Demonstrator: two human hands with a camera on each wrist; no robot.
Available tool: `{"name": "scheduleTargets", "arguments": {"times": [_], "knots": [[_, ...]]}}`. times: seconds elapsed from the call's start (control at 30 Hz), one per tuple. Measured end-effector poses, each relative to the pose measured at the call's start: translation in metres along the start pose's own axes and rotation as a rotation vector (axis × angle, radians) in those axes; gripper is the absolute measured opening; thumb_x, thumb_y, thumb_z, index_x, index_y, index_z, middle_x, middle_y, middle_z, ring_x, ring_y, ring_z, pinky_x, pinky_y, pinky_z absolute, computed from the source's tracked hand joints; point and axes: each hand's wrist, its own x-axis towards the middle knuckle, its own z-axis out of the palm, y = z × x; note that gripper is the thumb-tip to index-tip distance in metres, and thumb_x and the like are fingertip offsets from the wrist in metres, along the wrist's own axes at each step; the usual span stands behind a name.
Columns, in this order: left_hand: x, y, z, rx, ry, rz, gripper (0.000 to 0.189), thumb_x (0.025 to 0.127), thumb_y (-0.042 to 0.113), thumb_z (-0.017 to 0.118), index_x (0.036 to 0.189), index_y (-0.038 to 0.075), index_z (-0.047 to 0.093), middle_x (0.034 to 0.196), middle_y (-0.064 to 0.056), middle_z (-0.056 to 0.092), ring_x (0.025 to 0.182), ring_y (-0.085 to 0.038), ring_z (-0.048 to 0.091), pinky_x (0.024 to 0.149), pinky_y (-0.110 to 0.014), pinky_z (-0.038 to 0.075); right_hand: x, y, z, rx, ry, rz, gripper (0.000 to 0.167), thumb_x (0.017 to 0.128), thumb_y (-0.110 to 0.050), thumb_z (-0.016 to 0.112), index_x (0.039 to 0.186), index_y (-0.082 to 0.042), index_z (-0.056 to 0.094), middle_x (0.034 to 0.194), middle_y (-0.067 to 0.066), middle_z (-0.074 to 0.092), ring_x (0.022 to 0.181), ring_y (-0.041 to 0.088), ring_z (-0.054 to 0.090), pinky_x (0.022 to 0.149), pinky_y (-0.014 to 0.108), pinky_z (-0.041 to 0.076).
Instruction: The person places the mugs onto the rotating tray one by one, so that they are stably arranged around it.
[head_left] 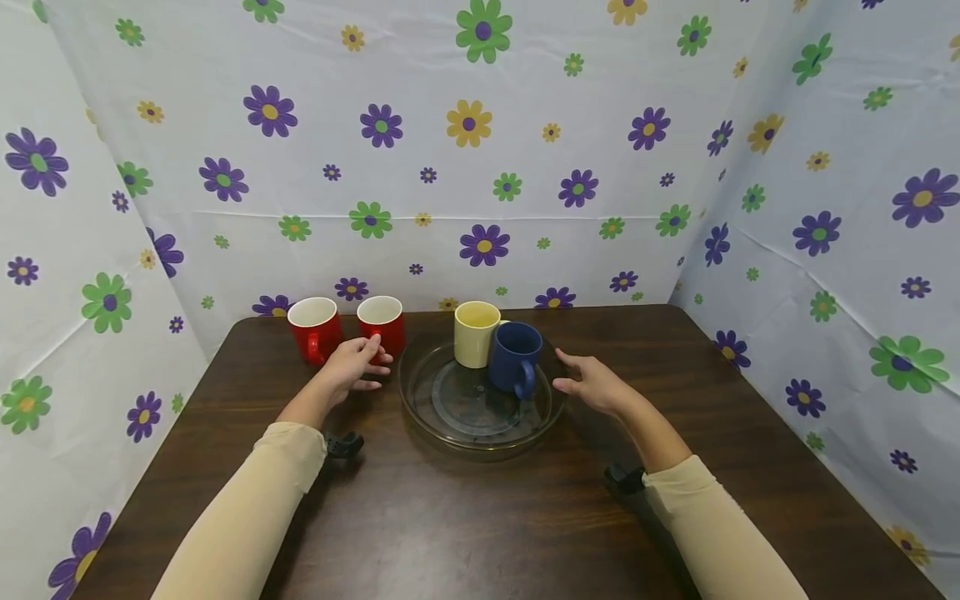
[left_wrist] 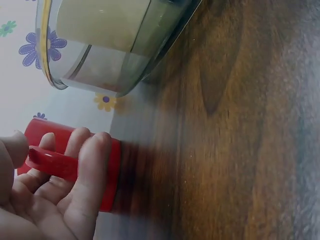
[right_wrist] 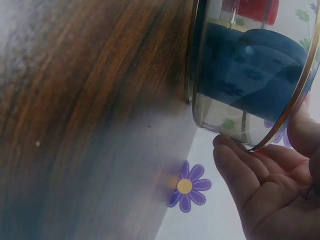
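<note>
Two red mugs stand on the table at the back left, the left one [head_left: 306, 329] apart from the hand. At the right red mug [head_left: 390, 321] my left hand [head_left: 348, 364] grips the handle; in the left wrist view, fingers pass behind the handle [left_wrist: 55, 164] with the thumb beside its top. A round, clear glass dish [head_left: 480, 442] sits right of them. Inside it, a yellow mug [head_left: 474, 337] stands close against a blue mug [head_left: 512, 354]. My right hand [head_left: 596, 385] holds the dish's right edge, fingers against its outer wall and thumb at the rim [right_wrist: 295, 100].
Dark wood table [head_left: 465, 533] lies under everything. A flower-printed white sheet [head_left: 525, 250] hangs right behind the mugs and dish, and continues along both sides. Each wrist carries a small black camera mount [head_left: 343, 444].
</note>
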Motion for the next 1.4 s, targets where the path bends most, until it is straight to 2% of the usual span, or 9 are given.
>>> {"name": "scheduleTargets", "arguments": {"times": [0.1,0.27,0.47,0.7,0.9,1.17,1.4], "knots": [[0.003,0.0,0.0,0.004,0.012,0.0,0.048,0.11,0.04,0.04,0.124,-0.003,0.056,0.13,-0.023,0.063,0.107,-0.029,0.07,0.081,-0.033,0.061,0.0,0.0,0.0,-0.009,0.005,0.001,0.067,0.104,-0.02,0.06,0.156,0.006,0.027,0.158,0.031,0.029,0.139,0.052,0.036,0.112,0.061,0.036],[0.008,-0.001,-0.001,-0.018,0.049,0.022,0.039,0.11,0.032,0.043,0.109,-0.003,0.061,0.114,-0.02,0.07,0.093,-0.022,0.074,0.082,-0.029,0.06,0.0,0.0,-0.001,-0.021,0.012,0.011,0.067,0.103,-0.02,0.06,0.156,0.005,0.028,0.157,0.032,0.03,0.138,0.054,0.037,0.112,0.062,0.036],[0.007,-0.004,-0.002,-0.093,0.096,0.041,0.035,0.11,0.025,0.045,0.108,-0.007,0.059,0.098,-0.016,0.068,0.091,-0.023,0.075,0.089,-0.035,0.057,0.0,0.0,-0.001,-0.025,0.007,0.009,0.066,0.104,-0.02,0.06,0.156,0.005,0.028,0.157,0.031,0.031,0.138,0.053,0.038,0.111,0.062,0.037],[0.008,-0.005,-0.004,-0.096,0.1,0.063,0.037,0.109,0.022,0.046,0.114,-0.014,0.058,0.091,-0.012,0.067,0.081,-0.016,0.074,0.086,-0.033,0.058,0.0,-0.001,-0.001,-0.03,0.01,0.002,0.065,0.103,-0.018,0.06,0.155,0.006,0.029,0.155,0.033,0.032,0.137,0.052,0.041,0.111,0.061,0.038],[0.005,-0.005,-0.005,-0.098,0.109,0.091,0.037,0.109,0.019,0.048,0.113,-0.016,0.057,0.087,-0.01,0.067,0.076,-0.015,0.073,0.079,-0.028,0.06,0.0,0.0,-0.001,-0.033,0.016,-0.014,0.065,0.103,-0.017,0.061,0.155,0.007,0.03,0.155,0.033,0.032,0.137,0.053,0.04,0.111,0.062,0.037],[-0.003,0.0,-0.009,-0.11,0.088,0.118,0.038,0.108,0.019,0.049,0.115,-0.017,0.056,0.088,-0.01,0.067,0.078,-0.014,0.073,0.081,-0.03,0.06,0.0,0.001,-0.002,-0.034,0.014,-0.019,0.065,0.103,-0.017,0.06,0.155,0.007,0.029,0.155,0.033,0.032,0.138,0.053,0.038,0.112,0.062,0.035],[-0.007,0.005,-0.012,-0.063,0.094,0.144,0.038,0.108,0.02,0.049,0.114,-0.016,0.058,0.09,-0.012,0.067,0.078,-0.016,0.074,0.08,-0.029,0.06,0.0,0.003,-0.001,-0.015,0.017,-0.013,0.065,0.103,-0.017,0.06,0.155,0.006,0.029,0.156,0.032,0.031,0.138,0.053,0.037,0.113,0.062,0.035]]}}
